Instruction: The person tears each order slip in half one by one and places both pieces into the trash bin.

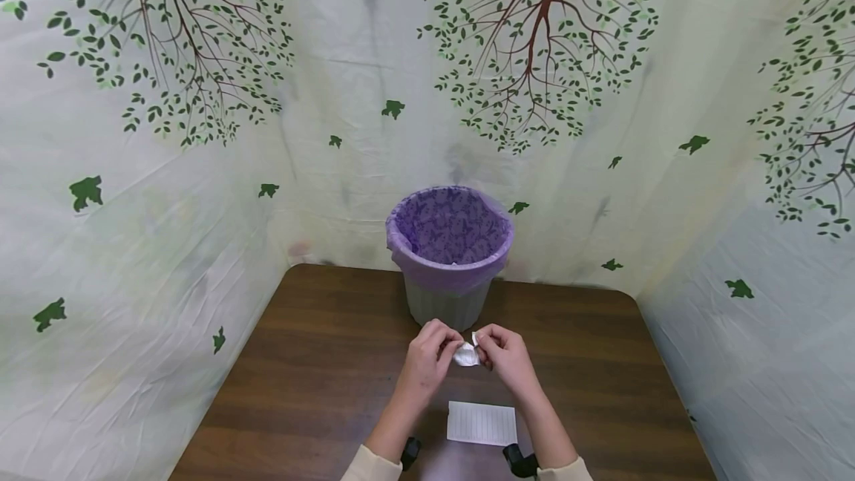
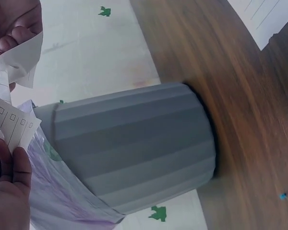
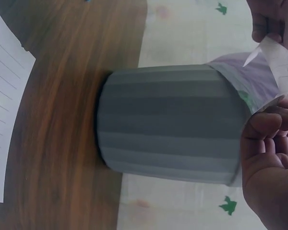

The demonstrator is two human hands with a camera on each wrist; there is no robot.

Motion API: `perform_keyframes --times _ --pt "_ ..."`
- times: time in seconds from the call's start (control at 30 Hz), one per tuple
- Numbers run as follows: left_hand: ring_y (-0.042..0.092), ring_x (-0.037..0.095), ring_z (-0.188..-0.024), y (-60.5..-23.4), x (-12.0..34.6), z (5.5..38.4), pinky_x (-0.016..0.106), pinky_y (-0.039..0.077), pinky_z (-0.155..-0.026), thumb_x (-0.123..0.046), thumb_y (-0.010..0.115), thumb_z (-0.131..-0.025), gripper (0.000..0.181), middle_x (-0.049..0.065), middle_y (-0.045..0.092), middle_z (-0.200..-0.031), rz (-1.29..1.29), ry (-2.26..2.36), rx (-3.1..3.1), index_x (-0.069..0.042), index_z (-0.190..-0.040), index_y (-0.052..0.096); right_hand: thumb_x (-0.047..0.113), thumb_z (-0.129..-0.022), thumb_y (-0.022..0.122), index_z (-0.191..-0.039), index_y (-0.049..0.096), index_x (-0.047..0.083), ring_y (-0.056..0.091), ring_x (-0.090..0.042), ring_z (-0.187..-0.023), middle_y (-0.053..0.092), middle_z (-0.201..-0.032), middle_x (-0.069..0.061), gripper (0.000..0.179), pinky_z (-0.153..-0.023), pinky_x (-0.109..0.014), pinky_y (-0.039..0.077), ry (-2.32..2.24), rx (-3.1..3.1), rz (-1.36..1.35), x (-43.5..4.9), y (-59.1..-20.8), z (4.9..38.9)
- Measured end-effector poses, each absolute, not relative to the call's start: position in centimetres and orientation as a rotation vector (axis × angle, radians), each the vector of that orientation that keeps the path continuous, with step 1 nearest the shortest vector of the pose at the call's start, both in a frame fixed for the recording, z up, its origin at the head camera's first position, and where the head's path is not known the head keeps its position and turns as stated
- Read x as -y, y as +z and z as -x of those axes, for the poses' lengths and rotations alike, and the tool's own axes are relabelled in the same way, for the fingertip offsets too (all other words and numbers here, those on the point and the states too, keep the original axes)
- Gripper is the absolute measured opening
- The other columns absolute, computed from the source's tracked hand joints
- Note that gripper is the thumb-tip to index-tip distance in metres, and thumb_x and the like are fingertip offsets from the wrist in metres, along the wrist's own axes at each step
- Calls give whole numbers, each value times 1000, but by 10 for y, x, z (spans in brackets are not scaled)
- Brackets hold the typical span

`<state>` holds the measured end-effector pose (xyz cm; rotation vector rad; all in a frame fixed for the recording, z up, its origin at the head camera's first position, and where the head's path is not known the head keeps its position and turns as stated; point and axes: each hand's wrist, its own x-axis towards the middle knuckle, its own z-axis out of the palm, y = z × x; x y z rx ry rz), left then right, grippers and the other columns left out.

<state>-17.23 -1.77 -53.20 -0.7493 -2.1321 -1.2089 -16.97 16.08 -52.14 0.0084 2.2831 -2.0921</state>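
Note:
My left hand [image 1: 427, 362] and right hand [image 1: 509, 362] meet just in front of the bin, each pinching torn paper [image 1: 467, 355] between thumb and fingers. In the left wrist view, the pieces [image 2: 19, 127] carry printed lines and small squares. One strip [image 3: 278, 62] bends between the two hands in the right wrist view. On the table below my hands lies a lined paper sheet [image 1: 482, 424], one edge ragged. Behind them stands a grey ribbed bin [image 1: 447, 306] with a purple patterned liner [image 1: 454, 277] folded over its rim.
The brown wooden table [image 1: 320, 362] runs back to a pale curtain [image 1: 347, 191] printed with trees and green leaves, which encloses the back and both sides. A tiny blue speck [image 2: 282, 195] lies on the wood.

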Motion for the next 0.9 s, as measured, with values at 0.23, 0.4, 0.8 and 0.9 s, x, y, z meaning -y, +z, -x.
perform_keyframes --times 0.23,0.4,0.8,0.9 --pt "59 12 -78 -534 17 176 16 48 -68 1 81 -88 13 2 66 -86 718 -1245 2088 -8 -90 72 5 -104 59 -94 64 -9 49 -8 -58 53 -64 2 18 -57 -22 42 -2091 -2300 24 -164 -518 169" --pt "59 11 -77 -532 18 174 16 49 -66 -1 81 -90 11 1 66 -87 671 -1296 2133 -9 -90 73 5 -104 60 -94 64 -10 48 -8 -58 53 -65 1 19 -57 -22 42 -2095 -2306 33 -166 -516 168" --pt "63 12 -78 -534 21 177 18 54 -70 1 81 -89 11 3 68 -87 645 -1311 2121 -7 -91 74 7 -104 61 -94 65 -8 50 -9 -59 54 -65 2 19 -58 -23 44 -2069 -2329 12 -170 -516 168" --pt "64 12 -78 -534 23 178 17 54 -70 1 80 -89 11 4 68 -88 624 -1331 2122 -7 -91 74 6 -104 60 -94 66 -7 50 -9 -59 55 -66 1 18 -57 -23 44 -2070 -2333 -7 -172 -518 169"
